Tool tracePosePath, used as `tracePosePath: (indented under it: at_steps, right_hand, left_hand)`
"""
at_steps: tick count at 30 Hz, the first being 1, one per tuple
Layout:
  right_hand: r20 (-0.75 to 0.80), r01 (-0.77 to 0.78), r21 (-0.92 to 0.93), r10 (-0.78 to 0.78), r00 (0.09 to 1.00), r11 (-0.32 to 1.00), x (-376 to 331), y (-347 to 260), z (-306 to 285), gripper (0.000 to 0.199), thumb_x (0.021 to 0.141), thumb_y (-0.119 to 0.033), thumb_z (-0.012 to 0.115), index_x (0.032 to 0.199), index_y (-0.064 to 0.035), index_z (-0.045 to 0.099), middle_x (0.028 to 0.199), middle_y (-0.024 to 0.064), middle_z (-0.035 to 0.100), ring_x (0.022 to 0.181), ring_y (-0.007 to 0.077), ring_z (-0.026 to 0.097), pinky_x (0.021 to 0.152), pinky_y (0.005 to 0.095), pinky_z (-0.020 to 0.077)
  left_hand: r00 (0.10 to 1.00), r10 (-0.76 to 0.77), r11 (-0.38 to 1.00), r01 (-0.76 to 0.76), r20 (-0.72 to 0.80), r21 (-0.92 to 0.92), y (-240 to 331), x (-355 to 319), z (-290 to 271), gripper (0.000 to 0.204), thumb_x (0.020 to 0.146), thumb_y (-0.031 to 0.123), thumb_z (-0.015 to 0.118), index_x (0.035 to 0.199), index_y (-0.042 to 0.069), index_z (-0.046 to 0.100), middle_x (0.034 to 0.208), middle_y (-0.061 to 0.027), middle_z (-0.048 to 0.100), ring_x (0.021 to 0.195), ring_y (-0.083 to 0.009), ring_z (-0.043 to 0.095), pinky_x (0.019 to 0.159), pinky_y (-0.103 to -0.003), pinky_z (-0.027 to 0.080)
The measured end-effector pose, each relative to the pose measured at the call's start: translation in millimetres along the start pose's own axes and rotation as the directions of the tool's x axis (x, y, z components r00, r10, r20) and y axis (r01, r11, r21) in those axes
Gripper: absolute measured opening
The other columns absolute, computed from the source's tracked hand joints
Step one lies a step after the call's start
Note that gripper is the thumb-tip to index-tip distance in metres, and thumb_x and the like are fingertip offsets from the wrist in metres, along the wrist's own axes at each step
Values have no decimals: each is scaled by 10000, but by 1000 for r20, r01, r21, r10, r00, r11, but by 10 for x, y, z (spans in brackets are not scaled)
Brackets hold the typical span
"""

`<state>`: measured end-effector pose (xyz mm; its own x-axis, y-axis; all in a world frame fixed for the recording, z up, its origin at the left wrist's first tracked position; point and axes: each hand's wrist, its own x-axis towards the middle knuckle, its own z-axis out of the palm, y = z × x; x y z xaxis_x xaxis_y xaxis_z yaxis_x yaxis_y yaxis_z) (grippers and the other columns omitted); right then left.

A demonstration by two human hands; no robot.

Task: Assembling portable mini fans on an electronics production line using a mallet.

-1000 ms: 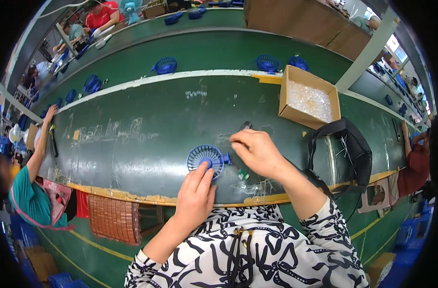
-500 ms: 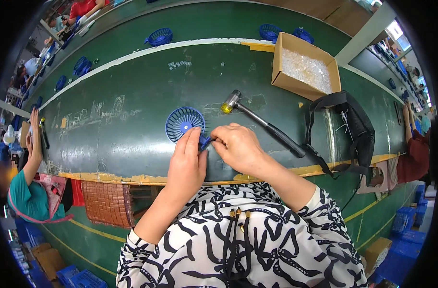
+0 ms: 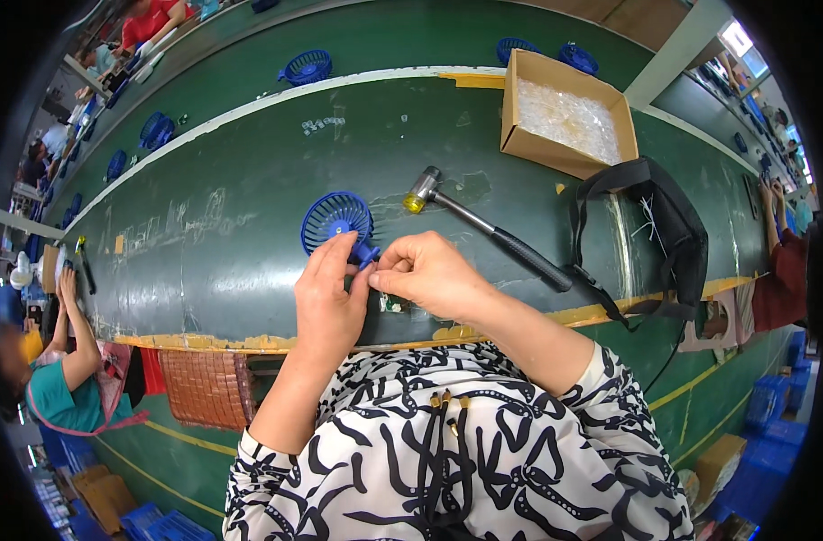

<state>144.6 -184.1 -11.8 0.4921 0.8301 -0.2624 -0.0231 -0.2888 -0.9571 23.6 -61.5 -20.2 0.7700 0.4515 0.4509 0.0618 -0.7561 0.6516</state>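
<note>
A round blue fan housing with a slatted grille lies on the green worktable in front of me. My left hand closes its fingers on the short blue neck of this housing. Right beside it, my right hand has thumb and forefinger pinched together at the end of the neck; whatever is between those fingertips is too small to make out. A small green-and-white piece, looking like a circuit board, shows below the right fingertips. Beyond my right hand lies a mallet with a yellow face and black grip.
A cardboard box of small clear pieces stands at the far right, near a black strapped bag. Small clear parts lie farther back. More blue fan housings sit beyond the white strip. Co-workers sit at both sides.
Both hands and the fan housing have shifted slightly left in view. The left hand has turned, uncovering more of the blue neck, and the small green-and-white piece now shows under the right hand.
</note>
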Motion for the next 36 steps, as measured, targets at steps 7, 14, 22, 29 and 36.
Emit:
tracePosePath:
  at_steps: [7, 14, 22, 29, 36]
  right_hand:
    - [-44, 293, -231, -311, 949, 928, -34, -40, 13, 114, 854, -85, 692, 889, 24, 687, 775, 91, 644, 695, 181, 604, 627, 325, 468]
    - [-31, 562, -459, -644, 764, 688, -129, -343, -31, 79, 862, -101, 646, 840, -29, 670, 769, 126, 617, 782, 340, 602, 681, 443, 486]
    - [58, 601, -540, -687, 725, 589, -114, -438, -177, 49, 842, -81, 664, 828, -35, 676, 761, 112, 618, 752, 316, 600, 669, 435, 485]
    - [98, 604, -512, -657, 748, 611, -84, -320, -228, 56, 830, -85, 674, 802, -36, 678, 741, 103, 622, 740, 313, 595, 670, 425, 484]
    - [103, 533, -565, -587, 803, 630, -57, -92, -336, 101, 827, -100, 715, 870, -13, 689, 782, 117, 632, 762, 317, 588, 709, 414, 494]
  left_hand:
    - [983, 180, 978, -176, -26, 110, -12, 102, -77, 342, 760, -39, 751, 1094, -22, 680, 1017, -178, 699, 825, -305, 680, 726, -384, 552]
    - [950, 311, 940, -310, 18, 139, 64, 253, -402, 232, 812, 7, 732, 1043, 18, 715, 935, -123, 707, 790, -258, 621, 739, -331, 468]
    - [923, -245, 780, 369, 296, -505, 3, 224, -410, 149, 940, 115, 678, 927, -26, 723, 851, -49, 688, 778, -110, 601, 695, -258, 475]
    - [722, -435, 295, 679, 538, -672, -51, 216, -365, 189, 967, 151, 653, 909, -12, 728, 787, 0, 671, 689, -62, 571, 657, -226, 465]
    - [606, -476, 370, 796, 638, -480, -167, 290, -85, 201, 959, 169, 673, 888, -13, 722, 752, 16, 664, 661, -48, 562, 601, -217, 451]
